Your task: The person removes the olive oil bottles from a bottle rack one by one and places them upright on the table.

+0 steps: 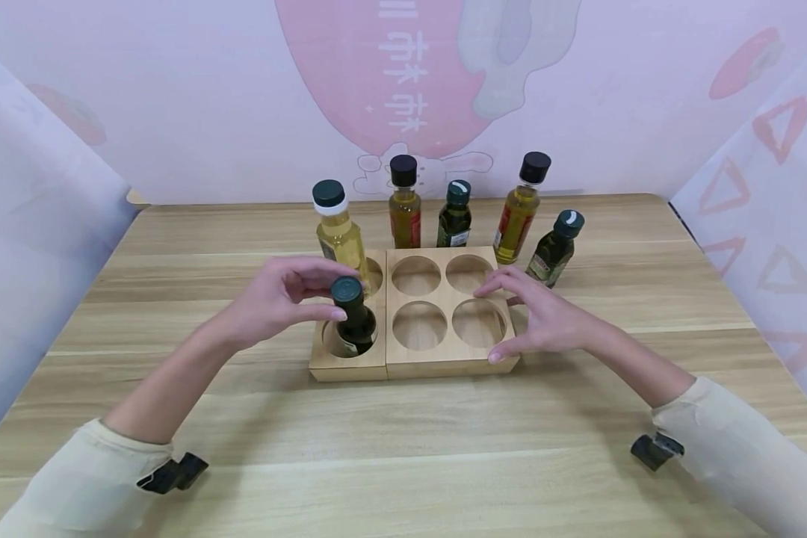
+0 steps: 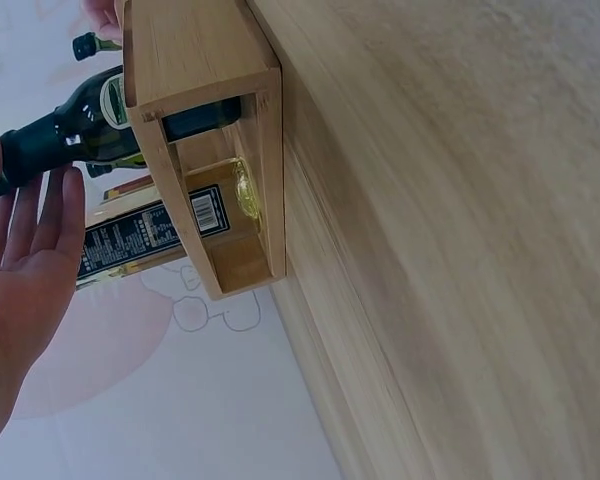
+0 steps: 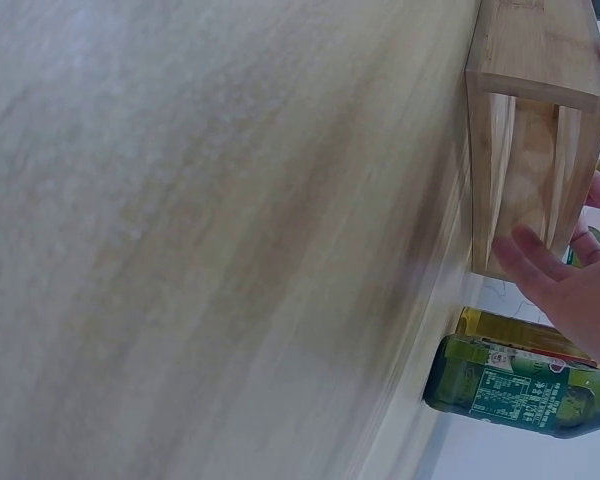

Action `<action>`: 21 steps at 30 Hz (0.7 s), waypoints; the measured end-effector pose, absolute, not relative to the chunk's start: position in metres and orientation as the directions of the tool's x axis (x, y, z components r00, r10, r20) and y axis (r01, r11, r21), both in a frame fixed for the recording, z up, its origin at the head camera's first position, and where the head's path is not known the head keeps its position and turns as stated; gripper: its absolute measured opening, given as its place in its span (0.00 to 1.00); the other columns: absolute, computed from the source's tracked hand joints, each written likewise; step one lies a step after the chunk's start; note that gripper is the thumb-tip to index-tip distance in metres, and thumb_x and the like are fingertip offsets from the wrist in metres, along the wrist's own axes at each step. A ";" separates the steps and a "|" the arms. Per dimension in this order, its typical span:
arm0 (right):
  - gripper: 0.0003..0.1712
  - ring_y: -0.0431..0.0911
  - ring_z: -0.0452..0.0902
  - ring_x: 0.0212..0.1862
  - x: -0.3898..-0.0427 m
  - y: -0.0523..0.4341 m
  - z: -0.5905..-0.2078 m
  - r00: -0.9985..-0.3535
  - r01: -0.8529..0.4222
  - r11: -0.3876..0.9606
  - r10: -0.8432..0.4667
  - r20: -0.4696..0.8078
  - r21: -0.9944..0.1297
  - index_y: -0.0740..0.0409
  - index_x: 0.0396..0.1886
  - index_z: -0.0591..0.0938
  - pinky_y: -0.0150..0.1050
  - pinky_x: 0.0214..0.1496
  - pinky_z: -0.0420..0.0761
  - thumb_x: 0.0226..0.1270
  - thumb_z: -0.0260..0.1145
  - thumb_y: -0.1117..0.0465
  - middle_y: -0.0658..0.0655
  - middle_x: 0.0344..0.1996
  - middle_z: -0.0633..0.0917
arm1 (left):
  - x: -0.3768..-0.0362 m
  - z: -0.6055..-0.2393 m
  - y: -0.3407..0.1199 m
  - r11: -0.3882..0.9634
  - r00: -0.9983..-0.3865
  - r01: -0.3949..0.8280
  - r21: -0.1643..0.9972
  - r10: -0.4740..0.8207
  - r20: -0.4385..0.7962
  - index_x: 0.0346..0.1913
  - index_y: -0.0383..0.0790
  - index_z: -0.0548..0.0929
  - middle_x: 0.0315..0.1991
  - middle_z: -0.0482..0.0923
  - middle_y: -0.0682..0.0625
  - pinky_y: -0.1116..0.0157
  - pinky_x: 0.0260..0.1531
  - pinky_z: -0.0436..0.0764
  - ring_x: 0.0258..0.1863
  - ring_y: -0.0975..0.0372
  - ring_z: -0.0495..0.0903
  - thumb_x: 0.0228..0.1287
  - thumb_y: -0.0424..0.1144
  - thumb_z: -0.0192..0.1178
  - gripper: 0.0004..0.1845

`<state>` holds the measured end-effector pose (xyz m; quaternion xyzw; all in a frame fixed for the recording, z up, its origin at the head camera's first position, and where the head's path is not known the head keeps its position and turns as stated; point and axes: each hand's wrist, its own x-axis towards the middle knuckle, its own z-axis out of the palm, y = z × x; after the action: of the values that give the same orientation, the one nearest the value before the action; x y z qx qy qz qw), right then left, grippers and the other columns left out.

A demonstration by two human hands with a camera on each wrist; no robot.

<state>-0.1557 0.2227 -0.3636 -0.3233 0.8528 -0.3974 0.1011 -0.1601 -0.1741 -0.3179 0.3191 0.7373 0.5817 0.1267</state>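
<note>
Centre-left of head view: dark green bottle (image 1: 353, 317) upright in near-left hole of wooden rack (image 1: 444, 359); left hand (image 1: 282, 295) loosely curled beside cap, fingertips touching; right hand (image 1: 545, 317) spread, steadying rack edge; glass likely weighty, slick, breakable; best gripped below cap.

The left hand (image 1: 279, 295) apparently touches a dark bottle (image 1: 353, 317) in the wooden rack (image 1: 413, 359); the right hand (image 1: 534, 317) rests on its edge.

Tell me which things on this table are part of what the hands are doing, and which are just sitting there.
In use:
- left hand by the dark green glass bottle standing in the rack's near-left hole
- right hand touching the pale wooden six-hole rack

Lying about:
- five bottles standing behind the rack, for example the pale yellow oil bottle with green cap
- wooden table
</note>
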 end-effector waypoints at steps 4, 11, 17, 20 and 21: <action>0.45 0.58 0.68 0.68 -0.156 0.223 -0.364 -0.766 -0.480 0.472 -0.636 0.091 -0.739 0.60 0.64 0.77 0.65 0.65 0.75 0.46 0.88 0.55 0.63 0.66 0.71 | -0.161 -0.318 -0.172 0.101 -0.747 0.319 0.942 0.639 0.185 0.60 0.22 0.79 0.54 0.87 0.48 0.64 0.53 0.85 0.52 0.59 0.87 0.60 0.22 0.71 0.25; 0.45 0.58 0.68 0.68 -0.155 0.223 -0.364 -0.770 -0.479 0.483 -0.631 0.088 -0.733 0.60 0.64 0.77 0.65 0.65 0.75 0.47 0.88 0.54 0.64 0.65 0.71 | -0.160 -0.317 -0.169 0.083 -0.758 0.302 0.950 0.625 0.186 0.58 0.22 0.80 0.52 0.88 0.48 0.63 0.50 0.87 0.50 0.59 0.88 0.60 0.19 0.69 0.22; 0.45 0.58 0.67 0.68 -0.154 0.223 -0.363 -0.773 -0.479 0.488 -0.629 0.087 -0.730 0.59 0.64 0.77 0.65 0.66 0.75 0.47 0.88 0.55 0.65 0.66 0.70 | -0.158 -0.318 -0.168 0.075 -0.772 0.298 0.952 0.605 0.194 0.57 0.19 0.80 0.50 0.89 0.49 0.63 0.48 0.87 0.50 0.59 0.88 0.58 0.18 0.70 0.23; 0.45 0.58 0.67 0.68 -0.155 0.223 -0.363 -0.773 -0.479 0.489 -0.628 0.087 -0.729 0.59 0.64 0.77 0.65 0.66 0.74 0.46 0.88 0.55 0.65 0.66 0.70 | -0.157 -0.318 -0.168 0.076 -0.776 0.303 0.950 0.599 0.199 0.57 0.20 0.80 0.50 0.89 0.49 0.62 0.48 0.87 0.50 0.59 0.88 0.58 0.17 0.70 0.23; 0.45 0.58 0.68 0.68 -0.155 0.223 -0.363 -0.773 -0.480 0.490 -0.628 0.087 -0.728 0.59 0.64 0.77 0.65 0.66 0.74 0.46 0.88 0.55 0.64 0.66 0.70 | -0.157 -0.318 -0.168 0.078 -0.777 0.303 0.950 0.597 0.199 0.58 0.20 0.80 0.50 0.89 0.49 0.62 0.48 0.87 0.50 0.59 0.88 0.58 0.18 0.70 0.23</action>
<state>-0.1547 0.2229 -0.3634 -0.3228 0.8577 -0.3886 0.0955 -0.1569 -0.1682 -0.3183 0.3107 0.7240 0.6038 0.1215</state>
